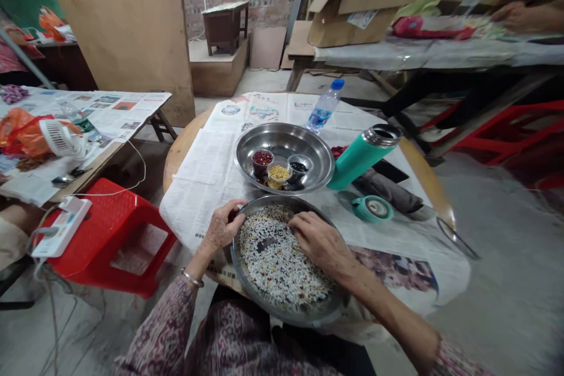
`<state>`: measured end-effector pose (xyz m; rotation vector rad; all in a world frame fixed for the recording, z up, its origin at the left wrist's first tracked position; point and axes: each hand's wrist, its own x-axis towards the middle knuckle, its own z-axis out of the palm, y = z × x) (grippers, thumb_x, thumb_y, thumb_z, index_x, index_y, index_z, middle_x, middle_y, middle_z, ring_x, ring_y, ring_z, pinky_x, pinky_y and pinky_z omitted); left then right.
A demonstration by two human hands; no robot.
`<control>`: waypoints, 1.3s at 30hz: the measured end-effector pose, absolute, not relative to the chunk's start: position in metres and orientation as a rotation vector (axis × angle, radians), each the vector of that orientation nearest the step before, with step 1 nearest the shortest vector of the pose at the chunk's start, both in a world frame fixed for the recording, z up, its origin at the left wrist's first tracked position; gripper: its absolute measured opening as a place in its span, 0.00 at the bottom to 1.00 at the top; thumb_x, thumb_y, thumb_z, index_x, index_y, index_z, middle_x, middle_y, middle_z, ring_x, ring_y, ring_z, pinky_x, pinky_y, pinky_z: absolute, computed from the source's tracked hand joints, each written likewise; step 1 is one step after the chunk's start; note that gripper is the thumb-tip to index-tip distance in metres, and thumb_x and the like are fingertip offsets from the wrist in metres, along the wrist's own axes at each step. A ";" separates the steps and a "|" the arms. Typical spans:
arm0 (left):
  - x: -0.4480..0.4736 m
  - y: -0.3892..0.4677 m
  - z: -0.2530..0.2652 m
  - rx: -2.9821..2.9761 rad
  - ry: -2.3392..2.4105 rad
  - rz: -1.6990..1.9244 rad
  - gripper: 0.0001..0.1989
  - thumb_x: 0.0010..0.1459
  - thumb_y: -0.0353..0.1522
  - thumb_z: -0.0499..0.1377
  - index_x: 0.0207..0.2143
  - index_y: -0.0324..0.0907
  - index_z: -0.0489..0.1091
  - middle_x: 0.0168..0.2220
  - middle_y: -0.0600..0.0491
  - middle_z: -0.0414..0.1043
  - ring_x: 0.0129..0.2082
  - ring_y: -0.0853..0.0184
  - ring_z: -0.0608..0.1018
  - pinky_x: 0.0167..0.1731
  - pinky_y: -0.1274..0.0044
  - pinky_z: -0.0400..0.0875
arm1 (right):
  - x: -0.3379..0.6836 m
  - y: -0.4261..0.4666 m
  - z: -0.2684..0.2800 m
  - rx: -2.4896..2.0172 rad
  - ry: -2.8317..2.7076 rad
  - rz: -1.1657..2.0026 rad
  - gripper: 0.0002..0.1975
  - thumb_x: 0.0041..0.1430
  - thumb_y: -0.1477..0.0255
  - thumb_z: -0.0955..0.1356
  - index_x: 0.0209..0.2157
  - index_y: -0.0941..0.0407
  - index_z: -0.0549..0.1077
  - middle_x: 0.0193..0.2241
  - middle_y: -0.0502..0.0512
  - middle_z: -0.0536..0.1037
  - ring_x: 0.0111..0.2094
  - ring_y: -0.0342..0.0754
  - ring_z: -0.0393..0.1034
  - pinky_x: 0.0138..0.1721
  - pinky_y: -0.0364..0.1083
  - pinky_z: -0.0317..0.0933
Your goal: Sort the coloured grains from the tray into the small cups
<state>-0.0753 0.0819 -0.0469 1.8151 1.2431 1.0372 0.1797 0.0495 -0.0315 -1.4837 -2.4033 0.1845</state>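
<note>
A metal basin point(288, 317) of mixed white, yellow and dark grains point(282, 258) sits close before me at the table's near edge. My left hand point(224, 224) grips its left rim, thumb on the inner side. Over the grains, my right hand point(319, 241) has its fingertips pinched together at the surface; whatever they hold is too small to make out. Just beyond stands a second metal basin point(282, 135) with three clear cups: one of red beans point(262, 158), one of yellow grains point(279, 173), one of black beans point(299, 168).
Newspaper point(194, 188) covers the round table. To the right stand a green thermos point(361, 158), its lid point(372, 208) and a dark cloth bundle point(390, 191); behind is a water bottle point(325, 107). A red stool point(110, 235) bears a power strip point(66, 228). Other people sit at neighbouring tables.
</note>
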 end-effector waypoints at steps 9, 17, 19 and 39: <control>-0.076 0.084 -0.047 1.827 1.243 1.033 0.13 0.58 0.32 0.56 0.46 0.39 0.72 0.25 0.60 0.60 0.24 0.73 0.62 0.28 0.80 0.59 | 0.149 0.019 -0.027 -1.506 -2.411 0.506 0.10 0.64 0.77 0.62 0.43 0.56 0.73 0.40 0.58 0.75 0.41 0.50 0.72 0.43 0.47 0.66; -0.076 0.086 -0.048 1.821 1.253 1.023 0.13 0.58 0.33 0.57 0.45 0.40 0.72 0.25 0.59 0.61 0.25 0.72 0.64 0.29 0.80 0.60 | 0.142 -0.029 -0.003 -1.192 -2.695 0.716 0.09 0.63 0.79 0.63 0.36 0.55 0.74 0.38 0.55 0.77 0.41 0.48 0.69 0.40 0.45 0.63; -0.076 0.087 -0.049 1.820 1.255 1.021 0.13 0.58 0.33 0.57 0.45 0.41 0.72 0.25 0.59 0.62 0.25 0.72 0.64 0.30 0.80 0.60 | 0.144 -0.028 -0.007 -1.182 -2.783 0.677 0.09 0.61 0.80 0.64 0.34 0.54 0.74 0.36 0.54 0.77 0.39 0.49 0.69 0.38 0.46 0.63; -0.076 0.085 -0.044 1.787 1.229 1.040 0.13 0.58 0.33 0.56 0.45 0.40 0.72 0.25 0.60 0.59 0.24 0.73 0.61 0.27 0.80 0.58 | 0.126 0.024 -0.031 -1.557 -2.011 0.878 0.10 0.52 0.81 0.64 0.28 0.55 0.74 0.27 0.50 0.77 0.32 0.45 0.71 0.38 0.44 0.64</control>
